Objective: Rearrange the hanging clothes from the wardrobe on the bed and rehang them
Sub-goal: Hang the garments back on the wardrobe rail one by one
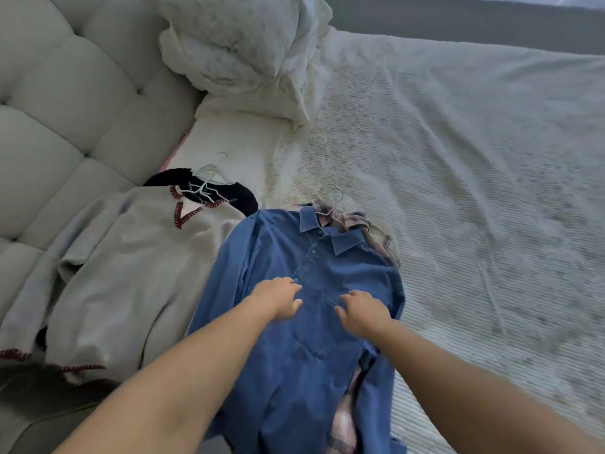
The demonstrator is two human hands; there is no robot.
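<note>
A blue collared shirt (288, 263) lies face up on the bed (458, 158), on top of a plaid garment (376, 231) whose edges show at the collar and lower right. White hangers (332, 198) stick out above the blue collar. My left hand (278, 298) rests on the shirt's chest beside the button placket, fingers bent down onto the cloth. My right hand (361, 311) lies on the chest just right of the placket, fingers curled against the fabric. To the left lies a cream sweater with red stitching (131, 273) over a black garment (244, 196), with a white hanger (206, 181) at its neck.
A tufted grey headboard (65, 109) runs along the left. A rumpled white pillow or duvet heap (248, 50) sits at the head of the bed. The textured cream bedspread (474, 208) stretches to the right of the clothes.
</note>
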